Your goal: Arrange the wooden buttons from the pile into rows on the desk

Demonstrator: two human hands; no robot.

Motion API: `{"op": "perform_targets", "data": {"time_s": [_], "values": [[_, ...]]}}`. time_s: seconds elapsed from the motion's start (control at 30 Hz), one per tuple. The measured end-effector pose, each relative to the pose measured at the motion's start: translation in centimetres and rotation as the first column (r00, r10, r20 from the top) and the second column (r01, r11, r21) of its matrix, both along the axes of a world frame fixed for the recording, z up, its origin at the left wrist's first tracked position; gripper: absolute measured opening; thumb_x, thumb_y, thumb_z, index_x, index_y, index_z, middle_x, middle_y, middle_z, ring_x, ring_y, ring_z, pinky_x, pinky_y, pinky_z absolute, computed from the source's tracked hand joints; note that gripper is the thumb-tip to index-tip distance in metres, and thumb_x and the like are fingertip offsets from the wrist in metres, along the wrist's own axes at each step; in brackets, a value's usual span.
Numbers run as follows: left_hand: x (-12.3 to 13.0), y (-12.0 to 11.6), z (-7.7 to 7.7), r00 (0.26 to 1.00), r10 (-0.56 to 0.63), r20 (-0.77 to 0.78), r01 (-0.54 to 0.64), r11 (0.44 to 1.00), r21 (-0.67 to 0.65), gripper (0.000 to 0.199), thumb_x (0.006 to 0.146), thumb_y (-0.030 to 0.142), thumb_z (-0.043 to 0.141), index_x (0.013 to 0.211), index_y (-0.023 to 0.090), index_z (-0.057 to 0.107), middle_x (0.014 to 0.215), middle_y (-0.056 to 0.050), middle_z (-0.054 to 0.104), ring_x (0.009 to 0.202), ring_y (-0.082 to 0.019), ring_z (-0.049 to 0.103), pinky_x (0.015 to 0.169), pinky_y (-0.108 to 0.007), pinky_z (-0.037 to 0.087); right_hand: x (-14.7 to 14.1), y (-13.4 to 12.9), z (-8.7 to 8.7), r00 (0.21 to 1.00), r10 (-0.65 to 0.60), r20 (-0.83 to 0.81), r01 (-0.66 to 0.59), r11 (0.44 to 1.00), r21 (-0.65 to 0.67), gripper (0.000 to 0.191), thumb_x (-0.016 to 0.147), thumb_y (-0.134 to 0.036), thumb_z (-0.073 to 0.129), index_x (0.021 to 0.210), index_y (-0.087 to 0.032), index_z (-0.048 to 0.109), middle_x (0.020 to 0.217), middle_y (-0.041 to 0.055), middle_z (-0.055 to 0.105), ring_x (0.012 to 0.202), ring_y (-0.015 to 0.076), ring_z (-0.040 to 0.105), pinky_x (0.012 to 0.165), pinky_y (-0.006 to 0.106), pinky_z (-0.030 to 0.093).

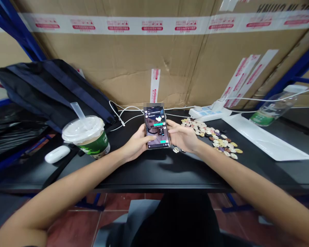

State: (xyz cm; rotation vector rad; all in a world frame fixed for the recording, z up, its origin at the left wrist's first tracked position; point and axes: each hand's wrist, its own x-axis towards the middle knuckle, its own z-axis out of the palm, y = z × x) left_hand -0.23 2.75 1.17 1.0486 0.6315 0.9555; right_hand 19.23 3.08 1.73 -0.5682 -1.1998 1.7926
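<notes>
Above the black tabletop I hold a smartphone (156,128) upright, its lit screen showing what looks like a chat over a picture. My left hand (136,143) grips its left side, with the thumb lying over the lower screen. Against the right side, my right hand (182,136) has its fingers curled at the phone's edge; the fingertips behind it are hidden. Past my right hand lies a spread of small flat pieces (201,128) in cream, yellow, brown and black. A few of them sit just below that hand.
To the left stand a lidded drink cup (94,144) with a straw, a white earbud case (57,154) and a dark backpack (59,82). Rightward are a power strip (208,113), a white packet (265,137) and a plastic bottle (273,106). Taped cardboard (134,58) walls the back.
</notes>
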Motion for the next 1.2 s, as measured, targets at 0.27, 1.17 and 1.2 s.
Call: {"op": "perform_targets", "data": {"time_s": [0.27, 1.17, 1.2], "values": [[-0.2, 0.0, 0.0, 1.000, -0.007, -0.026, 0.007, 1.000, -0.002, 0.049, 0.078, 0.011, 0.074, 0.121, 0.022, 0.055, 0.134, -0.008, 0.060, 0.117, -0.026, 0.063, 0.102, -0.049, 0.051, -0.1, 0.1, 0.1, 1.000, 0.023, 0.002, -0.023, 0.999, -0.033, 0.047, 0.074, -0.020, 0.056, 0.121, -0.020, 0.059, 0.113, 0.0076, 0.070, 0.085, 0.0215, 0.064, 0.070, 0.034, 0.052], [-0.8, 1.5, 0.5, 0.976, 0.200, -0.082, -0.209, 0.971, -0.120, 0.022, 0.091, 0.032, 0.055, 0.097, 0.013, 0.065, 0.086, -0.006, 0.069, 0.066, -0.015, 0.065, 0.060, -0.026, 0.056, 0.2, 0.3, 0.2, 0.995, 0.079, -0.057, -0.087, 0.986, -0.143, 0.043, 0.073, -0.024, 0.056, 0.114, -0.015, 0.061, 0.105, 0.0103, 0.072, 0.085, 0.0215, 0.066, 0.081, 0.036, 0.055], [-0.9, 1.7, 0.7, 0.976, 0.206, -0.068, -0.214, 0.966, -0.141, 0.023, 0.091, 0.032, 0.053, 0.097, 0.013, 0.064, 0.085, -0.006, 0.069, 0.064, -0.015, 0.065, 0.058, -0.026, 0.056, 0.1, 0.3, 0.3, 0.994, 0.093, -0.065, -0.102, 0.982, -0.157, 0.043, 0.073, -0.025, 0.055, 0.114, -0.015, 0.061, 0.106, 0.0110, 0.072, 0.089, 0.0226, 0.067, 0.084, 0.038, 0.055]]}}
